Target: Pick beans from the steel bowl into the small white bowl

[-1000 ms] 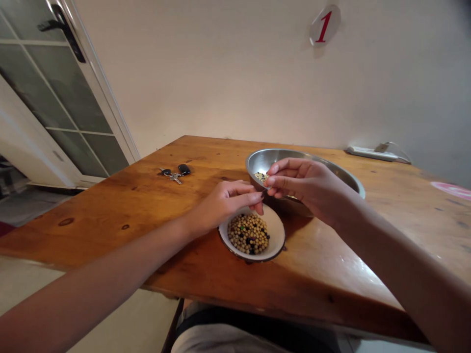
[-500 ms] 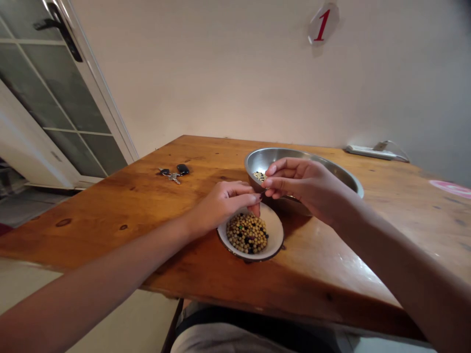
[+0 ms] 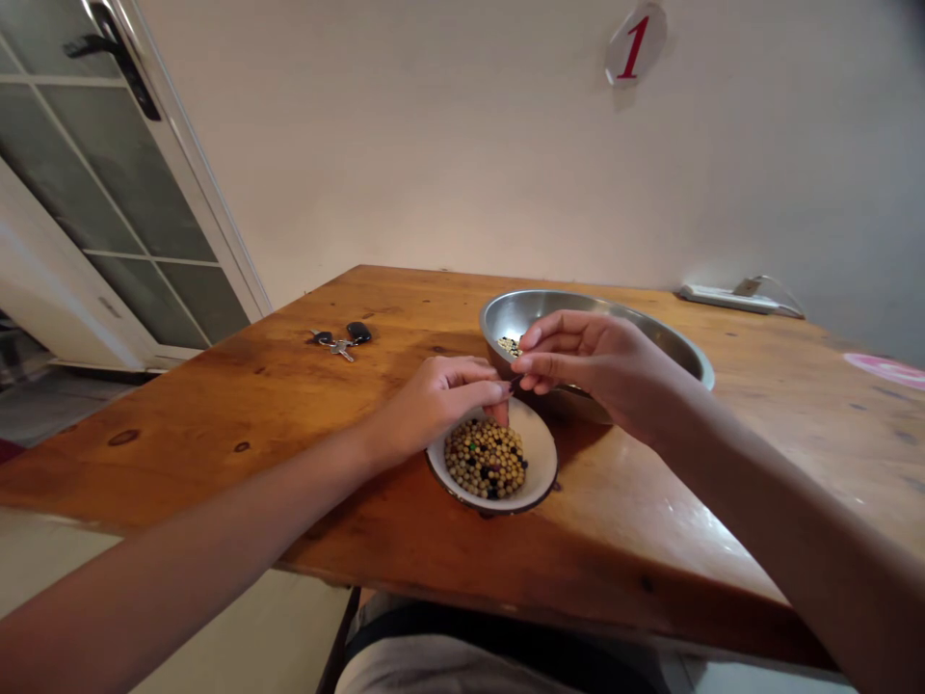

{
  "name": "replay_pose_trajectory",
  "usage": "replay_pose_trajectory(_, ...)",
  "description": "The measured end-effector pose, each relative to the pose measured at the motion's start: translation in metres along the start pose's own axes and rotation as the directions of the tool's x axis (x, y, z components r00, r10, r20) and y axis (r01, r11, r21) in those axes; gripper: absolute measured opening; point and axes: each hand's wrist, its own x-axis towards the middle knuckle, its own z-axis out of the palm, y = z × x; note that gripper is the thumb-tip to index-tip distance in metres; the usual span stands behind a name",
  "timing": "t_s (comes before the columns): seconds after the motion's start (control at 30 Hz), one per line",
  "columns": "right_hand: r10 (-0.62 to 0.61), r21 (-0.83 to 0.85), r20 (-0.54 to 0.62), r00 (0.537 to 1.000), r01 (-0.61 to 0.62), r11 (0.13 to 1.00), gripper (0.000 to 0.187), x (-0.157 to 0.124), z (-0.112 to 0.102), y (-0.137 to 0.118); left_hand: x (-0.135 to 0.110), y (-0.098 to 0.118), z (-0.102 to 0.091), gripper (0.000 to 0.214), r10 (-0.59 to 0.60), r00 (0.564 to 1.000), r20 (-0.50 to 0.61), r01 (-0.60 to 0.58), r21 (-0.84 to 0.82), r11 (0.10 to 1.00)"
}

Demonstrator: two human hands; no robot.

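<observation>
Head view: left fingers [image 3: 491, 389] narrowly pinched on a dark bean [image 3: 515, 384], long axis slanting up-right.

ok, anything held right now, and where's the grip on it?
The right hand seems to pinch a small dark bean between its fingertips; it's too small to tell which part is gripped. Nothing held shows in the left hand.

A slanted red numeral 1 [image 3: 634, 46] is standing out on a white oval plaque [image 3: 613, 53], which is hanging high on the cream wall [image 3: 434, 145] above the wooden table [image 3: 180, 414]. It is the only marking that is reading clearly.
</observation>
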Motion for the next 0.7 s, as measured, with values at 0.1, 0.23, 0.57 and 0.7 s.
replay_pose_trajectory(0.1, -0.016, -0.059, -0.018, 1.000, 0.015, 0.998, 0.029, -0.0010, 0.0005, -0.0002, 0.0004, -0.0003, 0.0003, 0.028, -0.001, 1.000, -0.001, 0.001, -0.002, 1.000)
replay_pose_trajectory(0.23, -0.064, -0.110, -0.025, 0.998, 0.061, 0.992, 0.024, -0.0030, 0.0019, 0.0002, 0.0004, 0.0000, 0.0013, 0.029, -0.044, 0.999, -0.007, 0.044, -0.010, 0.999)
replay_pose_trajectory(0.57, -0.023, -0.167, 0.038, 0.999, 0.029, 0.986, 0.018, -0.0010, 0.0061, 0.0019, 0.0009, -0.0031, 0.0025, 0.027, -0.068, 0.997, 0.027, 0.069, -0.050, 0.996)
replay_pose_trajectory(0.7, 0.053, -0.045, 0.006, 0.999, -0.052, 0.998, 0.023, 0.0019, 0.0014, 0.0013, 0.0015, -0.0069, 0.0021, 0.027, -0.059, 0.998, 0.029, 0.062, -0.075, 0.995)
